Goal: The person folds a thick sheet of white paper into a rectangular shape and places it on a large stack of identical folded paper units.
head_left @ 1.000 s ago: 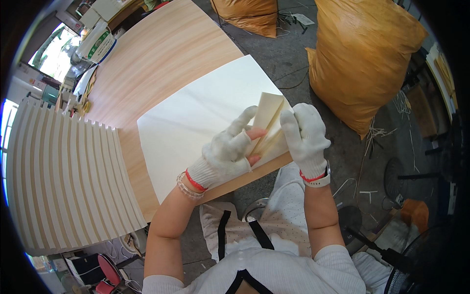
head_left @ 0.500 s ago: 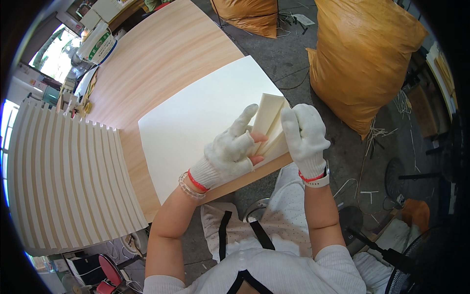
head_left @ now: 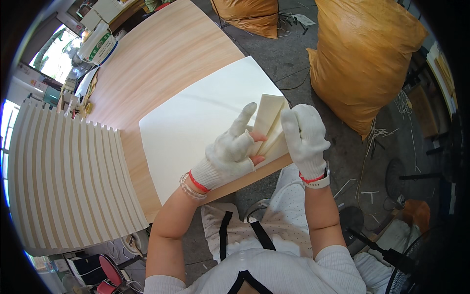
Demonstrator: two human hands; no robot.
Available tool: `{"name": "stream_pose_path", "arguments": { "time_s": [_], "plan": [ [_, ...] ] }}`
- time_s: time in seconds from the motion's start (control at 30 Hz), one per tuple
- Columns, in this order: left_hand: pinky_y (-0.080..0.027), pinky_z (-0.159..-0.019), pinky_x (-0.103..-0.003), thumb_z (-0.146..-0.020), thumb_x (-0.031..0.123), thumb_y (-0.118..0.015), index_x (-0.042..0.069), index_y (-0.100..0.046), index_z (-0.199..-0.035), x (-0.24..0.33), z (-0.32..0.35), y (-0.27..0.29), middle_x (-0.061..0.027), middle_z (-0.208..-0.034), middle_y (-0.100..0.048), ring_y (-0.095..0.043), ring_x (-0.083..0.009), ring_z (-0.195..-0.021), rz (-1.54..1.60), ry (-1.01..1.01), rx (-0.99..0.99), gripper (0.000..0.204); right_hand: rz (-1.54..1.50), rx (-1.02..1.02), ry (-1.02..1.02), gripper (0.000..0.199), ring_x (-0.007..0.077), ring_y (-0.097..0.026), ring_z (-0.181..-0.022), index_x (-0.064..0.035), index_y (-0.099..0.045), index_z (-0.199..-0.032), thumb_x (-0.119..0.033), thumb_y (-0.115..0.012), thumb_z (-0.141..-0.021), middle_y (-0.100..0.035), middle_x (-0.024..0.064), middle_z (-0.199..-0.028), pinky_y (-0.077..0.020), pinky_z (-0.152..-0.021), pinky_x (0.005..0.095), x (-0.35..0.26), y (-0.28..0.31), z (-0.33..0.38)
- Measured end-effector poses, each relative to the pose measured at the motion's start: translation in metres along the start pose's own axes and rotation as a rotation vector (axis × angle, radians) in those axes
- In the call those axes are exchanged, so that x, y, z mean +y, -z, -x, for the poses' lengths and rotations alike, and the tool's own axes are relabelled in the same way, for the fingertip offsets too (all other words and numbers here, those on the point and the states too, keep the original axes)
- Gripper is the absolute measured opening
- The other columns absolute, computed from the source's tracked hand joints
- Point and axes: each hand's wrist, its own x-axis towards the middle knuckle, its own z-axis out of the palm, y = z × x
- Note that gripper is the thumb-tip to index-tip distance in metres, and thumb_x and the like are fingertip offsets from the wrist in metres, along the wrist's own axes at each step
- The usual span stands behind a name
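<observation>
On the table's near right corner lies a large white sheet [head_left: 196, 122]. A cream folded strip piece [head_left: 268, 110], with long flaps side by side, rests on its right part. My left hand [head_left: 230, 147], in a white knitted glove with bare fingertips showing, lies over the strip's left side. Its fingers are spread, the index stretched away from me, and the bare tips touch the strip. My right hand [head_left: 306, 132], gloved too, is closed at the right edge of the strip piece, thumb against the bent fingers. The part inside its grip is hidden.
A tall stack of ridged cream panels [head_left: 73, 176] stands at the left of the wood-grain table [head_left: 152, 59]. A white bucket [head_left: 99, 45] sits at the far left. Orange sacks [head_left: 362, 54] stand on the floor beyond the table, near scattered white strips. A black fan [head_left: 416, 259] is at lower right.
Both hands stay almost in place; my left hand has shifted very slightly to the right. The folded strip piece looks nearly the same.
</observation>
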Motion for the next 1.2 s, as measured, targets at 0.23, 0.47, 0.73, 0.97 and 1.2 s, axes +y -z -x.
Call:
{"name": "stream_pose_path", "arguments": {
  "time_s": [0.23,0.47,0.73,0.97,1.2],
  "plan": [
    [-0.06,-0.084,-0.041,-0.073,0.011,-0.086,0.005,-0.068,-0.107,0.005,-0.006,0.007,-0.0279,-0.15,-0.048,-0.071,-0.0378,-0.102,-0.14,-0.111,-0.064,0.038,0.05,0.019,0.111,0.016,0.0287,-0.05,-0.069,-0.003,-0.062,-0.085,-0.012,-0.064,-0.098,-0.049,0.0088,-0.073,-0.0398,-0.066,0.0434,0.001,-0.002,0.001],
    [-0.056,-0.092,-0.038,-0.073,0.004,-0.088,0.004,-0.073,-0.11,0.01,-0.001,0.004,-0.0268,-0.162,-0.036,-0.07,-0.0332,-0.109,-0.023,0.102,-0.069,0.04,0.084,0.002,0.077,0.014,0.0297,-0.051,-0.069,-0.0032,-0.062,-0.086,-0.012,-0.065,-0.097,-0.05,0.009,-0.073,-0.0393,-0.065,0.0434,0.005,-0.003,0.003],
    [-0.06,-0.089,-0.04,-0.076,0.005,-0.082,0.006,-0.07,-0.123,0.003,-0.002,0.003,-0.0306,-0.154,-0.043,-0.07,-0.0399,-0.11,-0.016,-0.048,-0.018,0.048,0.005,0.02,0.104,0.011,0.0285,-0.05,-0.07,-0.0039,-0.065,-0.09,-0.013,-0.066,-0.096,-0.049,0.0079,-0.075,-0.0393,-0.066,0.0428,0.004,-0.002,0.004],
    [-0.055,-0.096,-0.04,-0.079,0.005,-0.081,0.004,-0.065,-0.118,0.01,-0.006,0.008,-0.0277,-0.155,-0.043,-0.065,-0.041,-0.119,-0.071,-0.018,-0.103,0.043,0.039,0.02,0.088,0.008,0.0281,-0.05,-0.069,-0.003,-0.064,-0.09,-0.009,-0.065,-0.096,-0.049,0.0083,-0.075,-0.0395,-0.064,0.0425,0.005,-0.002,0.004],
    [-0.053,-0.099,-0.04,-0.079,-0.002,-0.078,0.005,-0.065,-0.112,0.01,-0.002,0.002,-0.0291,-0.159,-0.038,-0.063,-0.042,-0.122,0.032,0.069,-0.027,0.036,0.015,0.05,0.04,0.017,0.0283,-0.049,-0.068,-0.0029,-0.06,-0.082,-0.009,-0.066,-0.096,-0.049,0.0088,-0.073,-0.0389,-0.064,0.0433,0.005,-0.005,0.006]
  ]
}}
